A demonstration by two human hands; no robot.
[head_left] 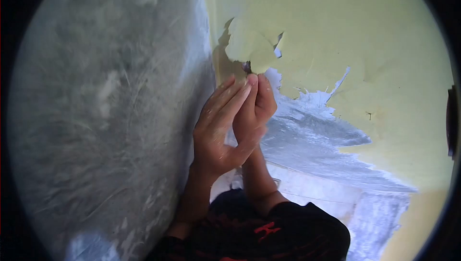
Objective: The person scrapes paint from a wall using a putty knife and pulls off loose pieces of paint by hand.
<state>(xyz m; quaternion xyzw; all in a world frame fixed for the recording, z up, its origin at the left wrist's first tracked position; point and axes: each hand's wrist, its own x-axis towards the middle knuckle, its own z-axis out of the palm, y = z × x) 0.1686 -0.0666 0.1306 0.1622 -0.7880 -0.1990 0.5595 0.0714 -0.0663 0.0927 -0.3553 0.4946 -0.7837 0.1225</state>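
Note:
My right hand (255,100) is closed, thumb and fingers pinched together at the lower edge of a loose flap of peeling yellow paint (247,42). A small dark bit (246,66) shows just above the fingertips; what it is cannot be made out. Close against it on the left is my left hand (216,129), with straight fingers pointing up and the thumb stretched across in front of the right hand. Its fingertips come near the right hand's thumb, and nothing shows in its grasp. Pale dust marks both hands.
A bare grey wall (105,107) fills the left side and meets the yellow wall (374,45) at a corner. Ragged paint edges border a stripped whitish-grey patch (307,136). A small tear (278,45) sits above the hands. A dark object (450,122) is at the right edge.

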